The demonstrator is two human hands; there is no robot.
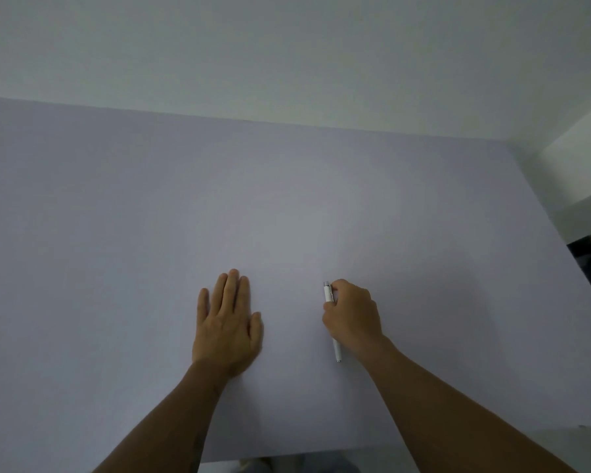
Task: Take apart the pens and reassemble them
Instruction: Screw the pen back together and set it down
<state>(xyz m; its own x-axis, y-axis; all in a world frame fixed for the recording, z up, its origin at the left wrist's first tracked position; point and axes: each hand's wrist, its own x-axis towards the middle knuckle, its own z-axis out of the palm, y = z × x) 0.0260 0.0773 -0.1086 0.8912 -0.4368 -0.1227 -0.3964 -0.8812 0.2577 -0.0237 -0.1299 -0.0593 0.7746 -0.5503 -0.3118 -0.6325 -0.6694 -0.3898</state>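
**Gripping one white pen over a pale table**

Lying lengthwise under the right hand [352,315], a white pen [329,292] points its silver-tipped clicker end toward the far edge of the table [287,206] and its fine tip toward the near edge. The right hand is curled closed around the pen's middle, so only the two ends show; whether the barrel touches the surface cannot be told. The pen sits in the near half of the table, right of centre.

Well apart to the left, the left hand [227,322] rests flat on the surface, palm down, fingers extended and close together, holding nothing. Both bare forearms reach in from the near edge.

The tabletop is a plain, pale lilac-grey sheet. Beyond its far edge rises a pale wall [287,52]; past the right edge the floor looks dark.
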